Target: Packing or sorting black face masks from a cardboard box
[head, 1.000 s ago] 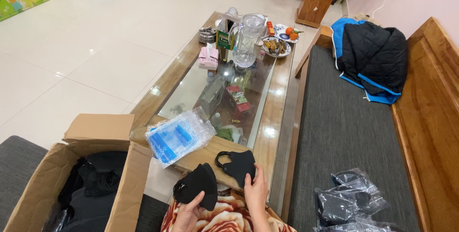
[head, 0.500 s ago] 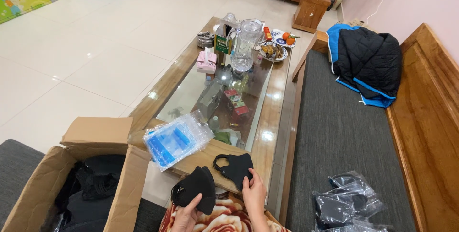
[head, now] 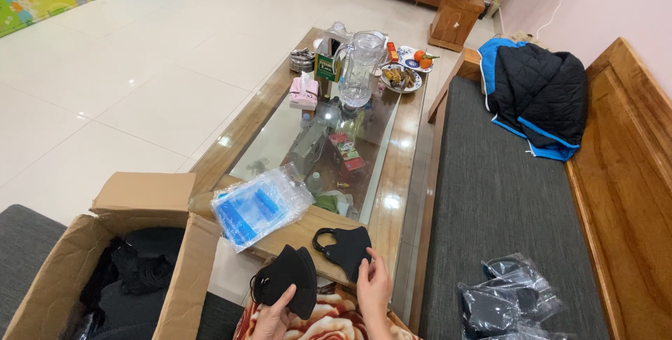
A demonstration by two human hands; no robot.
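While the long glass-topped wooden coffee table (head: 406,165) stretches away beside the grey cushioned wooden bench (head: 504,200), an open brown cardboard box (head: 105,270) full of black fabric stands at its near left corner. A clear plastic packet with blue contents (head: 255,205) lies on the table's near end. The left hand (head: 271,317) grips a folded black fabric face mask (head: 287,285) between thumb and fingers, just off the table edge. The right hand (head: 374,291) pinches a second black face mask with ear loops (head: 344,249), which rests on the wooden edge
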